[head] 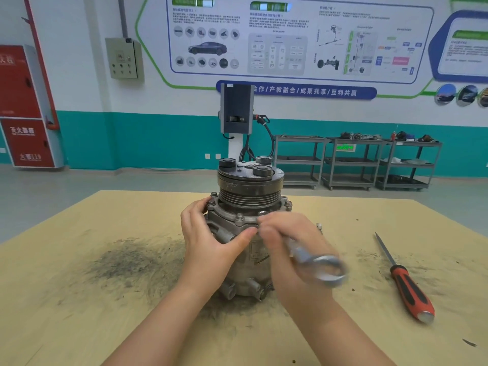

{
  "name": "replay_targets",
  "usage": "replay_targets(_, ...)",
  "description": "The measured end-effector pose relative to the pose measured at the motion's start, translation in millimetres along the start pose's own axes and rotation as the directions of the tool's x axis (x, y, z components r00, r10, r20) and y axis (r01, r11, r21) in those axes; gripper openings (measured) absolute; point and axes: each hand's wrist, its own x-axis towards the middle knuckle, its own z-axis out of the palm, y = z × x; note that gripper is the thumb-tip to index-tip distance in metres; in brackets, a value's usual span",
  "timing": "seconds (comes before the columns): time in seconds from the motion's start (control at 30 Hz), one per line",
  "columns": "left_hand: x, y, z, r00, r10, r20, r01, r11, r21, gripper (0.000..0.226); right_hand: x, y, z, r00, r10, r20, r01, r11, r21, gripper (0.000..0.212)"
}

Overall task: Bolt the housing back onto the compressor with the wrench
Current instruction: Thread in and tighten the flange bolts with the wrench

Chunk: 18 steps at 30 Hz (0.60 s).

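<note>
A grey metal compressor (250, 199) stands upright on the wooden table (79, 299), pulley end up. Its housing flange (232, 216) carries several bolts around the rim. My left hand (211, 241) wraps the left side of the body, thumb across the front. My right hand (287, 247) grips a silver wrench (319, 265), blurred by motion. The wrench's far end sits at a bolt on the flange's front right, hidden behind my fingers. Its ring end points toward me and to the right.
A red-and-black screwdriver (408, 286) lies on the table to the right. Dark grime smears (126, 260) mark the table left of the compressor. Metal shelf carts (353, 165) and a charger post (236, 112) stand by the far wall.
</note>
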Motion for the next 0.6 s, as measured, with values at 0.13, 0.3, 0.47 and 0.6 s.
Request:
replay_targets(0.13, 1, -1, 0, 1.000, 0.008, -0.007, -0.008, 1.000, -0.025, 0.090, 2, -5, 3, 0.990, -0.083, 0.115, 0.092, 0.993, -0.073, 0.010)
replay_targets(0.3, 1, -1, -1, 1.000, 0.018, -0.008, -0.017, 0.999, 0.032, 0.096, 19, -8, -10, 0.916, 0.367, -0.161, -0.317, 0.909, 0.271, 0.009)
replay_targets(0.47, 0, 1, -2, 1.000, 0.021, -0.007, -0.021, 0.998, 0.051, 0.096, 33, 4, -20, 0.666, 0.741, -0.090, -0.536, 0.558, 0.633, 0.013)
replay_targets(0.6, 0, 3, -3, 1.000, 0.004, 0.003, -0.005, 0.998, 0.065, 0.098, 33, 11, -21, 0.639, 0.769, -0.013, -0.564, 0.480, 0.672, 0.012)
